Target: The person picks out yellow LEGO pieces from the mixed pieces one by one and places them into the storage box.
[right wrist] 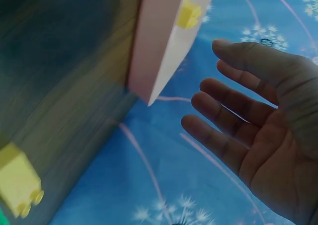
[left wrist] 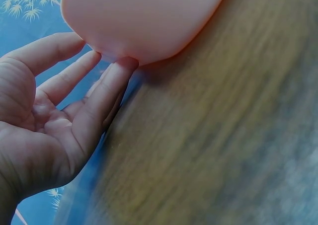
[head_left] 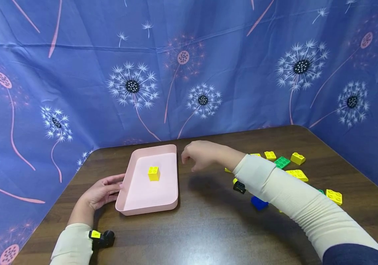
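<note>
A pink tray (head_left: 149, 210) lies on the table with one yellow toy brick (head_left: 154, 173) standing inside it, studs up. My left hand (head_left: 101, 193) is at the tray's left side; in the left wrist view its extended fingertips touch the outer wall of the tray (left wrist: 139, 21). Just beyond the tray's right rim, my right hand (head_left: 203, 154) hovers over the table, palm down and holding nothing. Seen from the right wrist, the fingers (right wrist: 218, 140) are spread and loosely bent, apart from the tray (right wrist: 161, 31).
On the right side of the table lie several loose bricks: yellow ones (head_left: 297, 158), a green one (head_left: 282, 162) and a blue one (head_left: 259, 203). My right sleeve (head_left: 288, 191) hides some of them. A blue dandelion-print cloth (head_left: 235, 73) hangs behind the table.
</note>
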Motion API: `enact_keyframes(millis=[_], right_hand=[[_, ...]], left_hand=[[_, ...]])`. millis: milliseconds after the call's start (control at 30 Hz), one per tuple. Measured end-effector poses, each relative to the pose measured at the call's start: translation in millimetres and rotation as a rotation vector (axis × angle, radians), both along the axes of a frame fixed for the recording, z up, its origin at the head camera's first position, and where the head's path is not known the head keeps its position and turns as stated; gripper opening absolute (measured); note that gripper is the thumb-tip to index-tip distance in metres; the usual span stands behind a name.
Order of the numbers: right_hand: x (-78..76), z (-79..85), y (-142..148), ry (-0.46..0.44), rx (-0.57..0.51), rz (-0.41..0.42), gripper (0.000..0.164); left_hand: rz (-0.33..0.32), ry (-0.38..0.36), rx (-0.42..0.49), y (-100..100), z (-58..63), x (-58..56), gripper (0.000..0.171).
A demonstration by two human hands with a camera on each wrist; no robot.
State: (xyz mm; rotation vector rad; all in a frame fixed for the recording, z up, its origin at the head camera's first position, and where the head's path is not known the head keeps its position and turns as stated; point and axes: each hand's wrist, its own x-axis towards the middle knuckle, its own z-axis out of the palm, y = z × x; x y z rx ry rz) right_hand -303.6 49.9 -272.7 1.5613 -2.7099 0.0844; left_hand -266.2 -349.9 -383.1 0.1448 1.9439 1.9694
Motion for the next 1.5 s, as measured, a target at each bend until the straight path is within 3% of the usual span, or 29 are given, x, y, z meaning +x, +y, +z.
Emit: enact_keyframes(millis=[167, 333, 633, 1000, 1167, 1500], right_hand=[[-9.4, -0.2, 19, -0.055, 0.014, -0.035, 0.026], [-19.9, -1.1, 40, -0.092, 0.036, -0.125, 0.027], [-31.5, -21.0, 66, -0.202, 0.119, -0.253, 0.026], [-33.4, -43.6, 84, -0.127, 0.211, -0.229, 0.017], [-34.4, -48.4, 85, -0.151, 0.209, -0.242, 0.019], [-33.6, -51.1, 83, -0.139, 0.22, -0.227, 0.019]], left_hand=[[0.006, 0.013, -0.021, -1, 2.5, -0.3, 0.048], [-0.002, 0.015, -0.011, 0, 5.0, -0.5, 0.045], [0.008, -0.002, -0.017, 0, 4.5, 0.2, 0.05], [0.015, 0.008, -0.025, 0, 1.0, -0.5, 0.048], [0.015, 0.012, -0.014, 0, 1.2, 0.6, 0.045], [0.054, -0.001, -0.056, 2, -0.1, 0.7, 0.058]])
